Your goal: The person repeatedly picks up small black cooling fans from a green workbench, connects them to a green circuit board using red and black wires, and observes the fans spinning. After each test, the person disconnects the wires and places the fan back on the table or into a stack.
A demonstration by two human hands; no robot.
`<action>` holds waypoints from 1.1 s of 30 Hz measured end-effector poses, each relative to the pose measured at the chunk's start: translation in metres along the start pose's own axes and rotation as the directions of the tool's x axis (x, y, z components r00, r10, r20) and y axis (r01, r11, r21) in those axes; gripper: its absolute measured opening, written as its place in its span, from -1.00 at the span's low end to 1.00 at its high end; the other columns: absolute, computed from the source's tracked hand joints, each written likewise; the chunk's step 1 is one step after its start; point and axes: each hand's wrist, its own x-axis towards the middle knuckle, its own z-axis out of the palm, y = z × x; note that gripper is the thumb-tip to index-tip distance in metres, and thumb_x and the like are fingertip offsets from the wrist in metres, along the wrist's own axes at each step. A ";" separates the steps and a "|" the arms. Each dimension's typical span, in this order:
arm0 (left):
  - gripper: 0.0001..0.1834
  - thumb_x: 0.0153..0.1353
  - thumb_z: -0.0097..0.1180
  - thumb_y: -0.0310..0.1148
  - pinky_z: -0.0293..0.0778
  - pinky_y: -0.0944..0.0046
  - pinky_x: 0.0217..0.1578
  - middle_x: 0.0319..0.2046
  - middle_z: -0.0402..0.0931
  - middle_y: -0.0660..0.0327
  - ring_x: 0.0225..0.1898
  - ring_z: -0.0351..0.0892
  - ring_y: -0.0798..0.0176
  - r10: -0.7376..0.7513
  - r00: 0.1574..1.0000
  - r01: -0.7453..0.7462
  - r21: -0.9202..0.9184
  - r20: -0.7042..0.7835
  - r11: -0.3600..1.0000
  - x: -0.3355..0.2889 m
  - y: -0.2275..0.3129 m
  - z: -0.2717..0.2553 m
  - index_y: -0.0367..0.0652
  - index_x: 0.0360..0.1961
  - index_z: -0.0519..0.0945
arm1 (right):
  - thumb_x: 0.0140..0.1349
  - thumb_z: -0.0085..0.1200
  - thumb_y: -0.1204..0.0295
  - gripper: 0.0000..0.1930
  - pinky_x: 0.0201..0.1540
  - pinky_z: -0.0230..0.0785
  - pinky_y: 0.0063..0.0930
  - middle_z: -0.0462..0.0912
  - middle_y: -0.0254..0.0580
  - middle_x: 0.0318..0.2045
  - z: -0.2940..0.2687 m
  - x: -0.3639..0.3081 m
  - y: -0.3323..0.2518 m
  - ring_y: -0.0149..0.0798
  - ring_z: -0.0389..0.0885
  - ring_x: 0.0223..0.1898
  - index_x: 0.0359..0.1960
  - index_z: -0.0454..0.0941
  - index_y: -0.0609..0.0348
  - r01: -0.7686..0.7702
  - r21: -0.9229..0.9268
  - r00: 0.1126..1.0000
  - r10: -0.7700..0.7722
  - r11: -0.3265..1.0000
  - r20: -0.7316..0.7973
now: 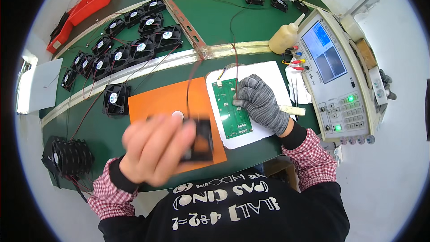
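My bare left hand (156, 148), smeared by motion, grips a square black cooling fan (204, 140) above an orange sheet (152, 96). Part of the fan is hidden behind the fingers. A dark red-and-black lead (188, 92) rises from it. Over a green circuit board (226, 118) rests my right hand (263, 103) in a grey knitted glove, its fingers pinched together. Into that pinch runs a thin dark red wire (236, 58); the wire's end is hidden by the fingertips. The board lies on a white pad (273, 74), with a small white connector (219, 82) at its top.
Several black fans (141, 47) with trailing wires stand at the far left, and a fan stack (71, 157) at the near left. A metal rail (183, 24) crosses behind. At right stand a bench test instrument (336, 76) with clip leads and a squeeze bottle (284, 37).
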 end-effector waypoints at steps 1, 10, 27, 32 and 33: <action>-0.52 0.24 0.15 -0.03 0.44 0.21 -0.18 -0.10 0.58 0.10 -0.15 0.51 0.11 -0.012 0.992 -0.013 -0.192 -0.125 0.981 -0.002 0.000 -0.009 -0.22 -0.03 0.58 | -0.14 0.35 0.49 -0.80 -0.11 0.42 -0.22 0.54 -0.19 -0.32 0.000 -0.002 0.002 -0.06 0.50 -0.21 -0.46 0.58 0.16 -0.006 0.008 1.000 0.006 1.000 -0.004; -0.36 0.20 0.23 -0.08 0.52 0.02 -0.13 -0.20 0.53 -0.13 -0.15 0.58 -0.11 -0.501 0.555 0.653 -0.721 0.664 -0.232 0.003 0.012 -0.057 -0.42 0.09 0.40 | -0.12 0.34 0.49 -0.82 -0.10 0.42 -0.22 0.54 -0.19 -0.32 0.001 -0.001 0.002 -0.06 0.51 -0.19 -0.45 0.59 0.16 -0.011 0.032 1.000 0.010 0.999 0.007; -0.12 -0.21 0.40 -0.37 0.18 -0.09 0.23 0.16 0.32 -0.02 0.18 0.30 -0.13 -0.495 0.628 0.524 0.144 0.600 0.839 0.028 -0.195 0.163 -0.23 0.24 0.34 | 0.00 0.40 0.36 -0.59 -0.10 0.46 -0.36 0.56 -0.16 -0.21 -0.008 0.004 -0.008 -0.22 0.58 -0.16 -0.10 0.59 0.15 -0.152 0.040 0.934 0.157 0.988 -0.322; -0.15 -0.35 0.37 -0.56 0.28 0.00 0.18 0.09 0.32 -0.05 0.18 0.29 -0.17 -0.201 0.972 0.225 0.232 -0.120 0.946 0.079 -0.134 0.125 -0.23 0.12 0.35 | 0.00 0.41 0.44 -0.43 0.12 0.39 -0.32 0.56 -0.15 -0.02 -0.015 0.003 -0.015 -0.20 0.53 0.02 0.10 0.49 0.16 -0.129 0.253 0.929 0.206 0.959 -0.307; -0.19 -0.32 0.32 -0.57 0.34 0.01 0.10 0.05 0.33 -0.06 0.10 0.35 -0.13 -0.251 0.960 0.250 -0.026 -0.128 0.968 0.090 -0.103 0.110 -0.28 0.11 0.34 | -0.04 0.44 0.46 -0.23 0.15 0.41 -0.38 0.46 -0.07 0.18 -0.012 0.007 -0.018 -0.24 0.51 0.12 0.26 0.34 0.16 -0.111 0.514 0.937 0.262 0.851 -0.231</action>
